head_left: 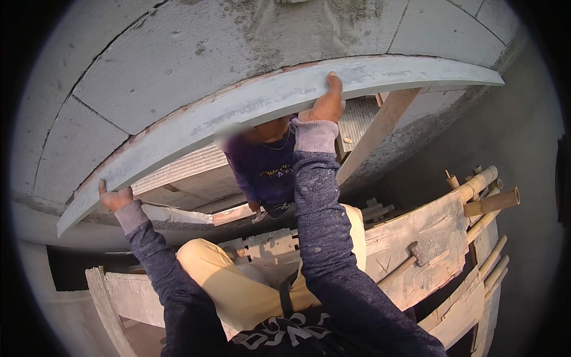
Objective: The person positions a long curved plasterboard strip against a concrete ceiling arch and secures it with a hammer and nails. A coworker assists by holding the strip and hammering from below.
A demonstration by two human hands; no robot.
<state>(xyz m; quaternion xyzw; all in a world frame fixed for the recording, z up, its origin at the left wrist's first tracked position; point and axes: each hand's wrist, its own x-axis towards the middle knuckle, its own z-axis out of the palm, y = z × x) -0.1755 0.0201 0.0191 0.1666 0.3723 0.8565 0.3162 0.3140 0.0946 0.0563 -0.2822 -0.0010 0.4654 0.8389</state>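
Observation:
A long, pale grey straightedge bar [250,110] lies along the lower edge of the block wall [184,56], spanning most of the view. Near its left end my left hand [115,198] grips it, thumb on the front face and fingers behind the lower edge. Right of the middle, my right hand [324,104] grips it the same way, the thumb pressed on the face. Both arms are stretched out, and the fingers behind the bar are mostly hidden.
Below the bar stands another person [267,163] in a dark purple shirt. A hammer [416,254] lies on wooden planks [437,229] at my right. Bamboo poles [491,202] stick out beyond them. A slanted timber [377,134] stands under the bar.

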